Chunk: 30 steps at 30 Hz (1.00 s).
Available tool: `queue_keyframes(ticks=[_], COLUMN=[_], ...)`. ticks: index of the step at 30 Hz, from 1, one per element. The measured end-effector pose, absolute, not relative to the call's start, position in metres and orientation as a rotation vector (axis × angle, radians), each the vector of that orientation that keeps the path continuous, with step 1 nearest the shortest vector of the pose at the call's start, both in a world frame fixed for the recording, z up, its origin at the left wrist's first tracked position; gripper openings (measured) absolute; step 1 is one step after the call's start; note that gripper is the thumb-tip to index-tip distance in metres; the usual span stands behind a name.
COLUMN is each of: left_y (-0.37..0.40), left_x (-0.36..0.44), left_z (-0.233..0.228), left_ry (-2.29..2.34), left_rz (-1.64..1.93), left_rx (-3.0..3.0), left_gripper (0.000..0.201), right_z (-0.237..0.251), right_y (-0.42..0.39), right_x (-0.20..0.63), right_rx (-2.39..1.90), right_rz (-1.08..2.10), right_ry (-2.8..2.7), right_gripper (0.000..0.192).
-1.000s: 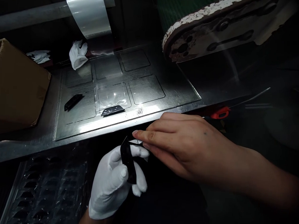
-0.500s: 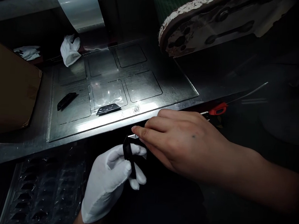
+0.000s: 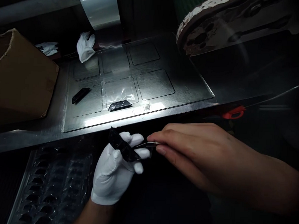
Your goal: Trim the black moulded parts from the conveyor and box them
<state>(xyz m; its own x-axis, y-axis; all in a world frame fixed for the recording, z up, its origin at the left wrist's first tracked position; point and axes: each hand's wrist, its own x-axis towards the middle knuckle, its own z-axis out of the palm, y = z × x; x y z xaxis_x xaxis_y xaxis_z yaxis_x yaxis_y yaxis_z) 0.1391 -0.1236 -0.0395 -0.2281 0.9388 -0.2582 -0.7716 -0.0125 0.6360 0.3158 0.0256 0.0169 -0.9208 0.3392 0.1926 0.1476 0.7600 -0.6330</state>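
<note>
**Head view: the black part tips flat in the gloved hand**

The left hand (image 3: 115,169), in a white glove, pinches a small black part (image 3: 122,147), now lying slantwise rather than upright as a moment ago. The bare right hand (image 3: 197,149) has closed in, fingertips pinching a thin shiny sliver (image 3: 148,145) at its end. The metal table's edge (image 3: 95,127) sits just above; dark open room lies below.

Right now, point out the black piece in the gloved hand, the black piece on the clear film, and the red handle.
black piece in hand (image 3: 122,146), head view, its middle.
black piece on film (image 3: 119,105), head view, top face.
red handle (image 3: 234,113), head view, grip.
</note>
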Motion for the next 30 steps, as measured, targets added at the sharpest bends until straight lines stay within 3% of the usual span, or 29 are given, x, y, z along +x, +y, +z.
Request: queue_keyframes(ticks=[9,22,30], left_y=[-0.128,-0.131,-0.131], left_x=[0.139,0.136,0.14], left_z=[-0.044,-0.038,-0.039], left_ry=[0.853,1.017,1.175], left_rz=[1.819,1.848,1.866], left_rx=[0.327,0.406,0.457], left_gripper=[0.022,0.02,0.024], right_z=[0.03,0.03,0.029], right_y=[0.018,0.012,0.014], right_x=[0.299,0.293,0.297], right_rx=[-0.349,-0.273,-0.278], right_rz=[0.638,0.368,0.388], right_ry=[-2.913,-2.969,-2.98], right_gripper=[0.021,0.017,0.017])
